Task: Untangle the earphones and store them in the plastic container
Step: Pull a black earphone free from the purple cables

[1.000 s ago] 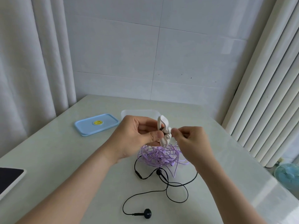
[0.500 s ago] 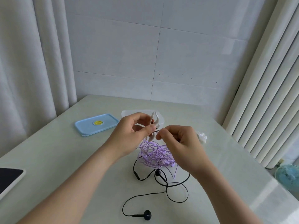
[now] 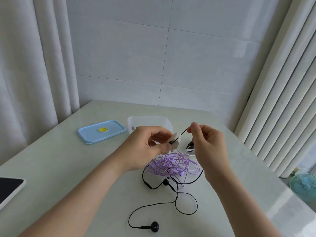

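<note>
A tangle of purple earphone cable (image 3: 172, 165) lies on the table under my hands. Black earphones (image 3: 154, 226) trail from it toward me, one bud near the front edge. My left hand (image 3: 147, 147) pinches a small white bundle (image 3: 175, 142) above the tangle. My right hand (image 3: 207, 144) pinches the end of a black cable (image 3: 183, 133) that runs out of that bundle. A white cable piece (image 3: 189, 152) shows below my right hand. The clear plastic container (image 3: 148, 120) stands just behind my hands, partly hidden.
A light blue lid (image 3: 101, 131) with a yellow centre lies left of the container. A dark-screened tablet (image 3: 9, 189) sits at the left table edge. Curtains hang left, a white radiator stands right, and a small blue fan (image 3: 303, 187) is on the floor.
My right hand has moved up and to the right, drawing a black cable end out of the white bundle. My left hand stayed over the purple tangle with the bundle.
</note>
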{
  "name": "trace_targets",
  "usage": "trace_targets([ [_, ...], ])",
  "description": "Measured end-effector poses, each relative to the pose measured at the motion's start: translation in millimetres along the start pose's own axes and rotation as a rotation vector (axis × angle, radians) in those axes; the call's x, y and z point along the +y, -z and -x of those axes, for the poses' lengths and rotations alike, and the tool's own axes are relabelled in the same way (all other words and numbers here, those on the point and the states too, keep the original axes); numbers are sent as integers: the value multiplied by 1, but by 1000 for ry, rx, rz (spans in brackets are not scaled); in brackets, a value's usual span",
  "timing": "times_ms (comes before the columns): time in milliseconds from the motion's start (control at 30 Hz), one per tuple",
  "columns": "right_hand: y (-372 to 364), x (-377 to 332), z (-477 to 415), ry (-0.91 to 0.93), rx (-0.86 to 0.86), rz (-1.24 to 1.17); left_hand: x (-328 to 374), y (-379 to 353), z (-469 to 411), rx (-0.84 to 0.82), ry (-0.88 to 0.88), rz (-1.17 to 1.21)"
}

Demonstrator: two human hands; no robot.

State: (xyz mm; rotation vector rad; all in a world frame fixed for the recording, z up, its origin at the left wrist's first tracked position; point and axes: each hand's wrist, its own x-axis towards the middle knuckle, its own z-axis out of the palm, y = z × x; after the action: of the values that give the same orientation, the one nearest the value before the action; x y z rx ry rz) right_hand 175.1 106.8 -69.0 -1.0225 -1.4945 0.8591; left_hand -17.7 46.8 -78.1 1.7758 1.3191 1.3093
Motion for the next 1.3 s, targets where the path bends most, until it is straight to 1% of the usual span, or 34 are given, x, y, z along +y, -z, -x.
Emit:
trace_targets([
  [67,1,4,-2,-27,-4,92,1,1,0,27,-19,116],
  [133,1,7,-2,-26,-52,175,3,3,0,62,-26,233],
  [267,-3,9,1,112,-109,356,6,2,1,76,13,482],
  [333,-5,9,2,167,-131,439,7,0,1,54,39,548],
  [433,-6,9,5,181,-192,493,6,-1,0,66,88,568],
  [533,-5,5,8,171,-299,499,3,-2,-3,150,139,468],
  [633,-4,-2,14,159,-426,470,-2,-3,-4,211,170,416],
  [733,-3,-7,17,194,-528,425,-2,-4,-5,251,185,401],
  [833,-2,-7,18,243,-593,399,-2,-6,-5,287,218,437],
  [900,-1,-8,20,253,-622,393,-1,-7,-5,273,254,489],
  [967,-1,-9,21,254,-618,375,0,-8,-4,254,278,554],
  [1033,-2,-11,22,250,-576,338,0,-5,-4,264,272,537],
  [1133,-4,-14,23,201,-479,211,-3,1,-3,266,197,328],
  [1233,-5,-15,20,114,-390,4,-7,5,-1,170,96,136],
  [1300,-5,-15,18,70,-319,-86,-8,3,-1,109,64,90],
])
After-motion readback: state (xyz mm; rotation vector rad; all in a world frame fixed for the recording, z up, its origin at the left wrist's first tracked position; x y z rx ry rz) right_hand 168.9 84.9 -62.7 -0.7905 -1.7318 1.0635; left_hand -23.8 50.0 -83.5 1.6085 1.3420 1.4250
